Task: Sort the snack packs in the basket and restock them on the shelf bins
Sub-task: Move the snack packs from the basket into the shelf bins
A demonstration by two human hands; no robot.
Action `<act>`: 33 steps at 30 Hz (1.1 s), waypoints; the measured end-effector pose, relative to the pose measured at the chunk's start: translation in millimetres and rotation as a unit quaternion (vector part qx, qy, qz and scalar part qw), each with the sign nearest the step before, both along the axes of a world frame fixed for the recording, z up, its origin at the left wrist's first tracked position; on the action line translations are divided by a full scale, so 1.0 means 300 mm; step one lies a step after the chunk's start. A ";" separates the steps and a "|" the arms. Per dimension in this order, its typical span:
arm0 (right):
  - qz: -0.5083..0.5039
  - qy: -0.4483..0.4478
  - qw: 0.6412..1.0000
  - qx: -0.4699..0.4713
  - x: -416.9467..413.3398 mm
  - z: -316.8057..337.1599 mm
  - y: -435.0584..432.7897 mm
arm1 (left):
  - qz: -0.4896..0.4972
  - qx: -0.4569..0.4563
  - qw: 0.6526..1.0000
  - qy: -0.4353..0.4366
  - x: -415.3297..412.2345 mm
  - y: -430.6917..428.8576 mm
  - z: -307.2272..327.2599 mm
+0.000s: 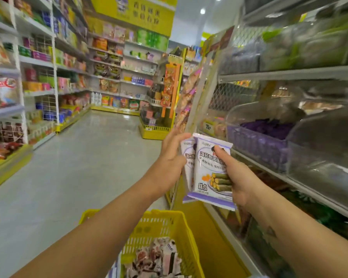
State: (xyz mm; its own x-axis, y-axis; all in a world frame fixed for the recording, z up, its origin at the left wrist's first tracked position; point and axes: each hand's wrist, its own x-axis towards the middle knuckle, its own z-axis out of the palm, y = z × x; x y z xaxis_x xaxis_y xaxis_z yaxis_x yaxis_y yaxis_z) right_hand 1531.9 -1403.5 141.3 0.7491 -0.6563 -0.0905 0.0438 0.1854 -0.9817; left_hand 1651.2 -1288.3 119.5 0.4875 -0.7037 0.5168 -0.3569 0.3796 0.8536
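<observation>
I hold two white-and-purple snack packs (205, 167) upright in front of the right-hand shelf. My right hand (239, 177) grips the front pack, thumb across its face. Behind it, my left hand (172, 155) holds the rear pack (187, 157) at its left edge. Below my arms stands a yellow plastic basket (161, 223) with several small pink, white and dark packs (157, 257) in it. To the right of the packs, a clear shelf bin (257, 143) holds purple packs.
Clear lidded bins (321, 157) line the right shelves at several heights. A yellow shelf base (213, 243) runs beside the basket. The grey floor aisle (78, 163) extends ahead, with stocked shelves (38, 77) along the left and a yellow rack (157, 129) at the aisle's end.
</observation>
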 end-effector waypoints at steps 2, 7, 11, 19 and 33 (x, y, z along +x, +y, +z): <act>-0.016 -0.043 0.998 -0.039 -0.027 0.033 -0.003 | -0.014 0.025 0.997 0.073 -0.046 -0.041 0.037; -0.090 -0.066 0.974 -0.195 -0.060 0.139 -0.038 | -0.074 0.135 0.988 0.004 -0.109 -0.151 0.117; -0.047 -0.074 0.971 -0.225 -0.094 0.290 -0.099 | -0.102 0.045 0.994 -0.010 -0.112 -0.204 0.218; 0.032 0.116 0.915 -0.386 -0.321 0.635 -0.196 | -0.211 -0.035 0.977 -0.020 -0.186 -0.382 0.422; -0.301 0.251 0.729 -0.561 -0.467 0.436 -0.285 | -0.059 0.074 0.977 -0.190 -0.369 -0.668 0.318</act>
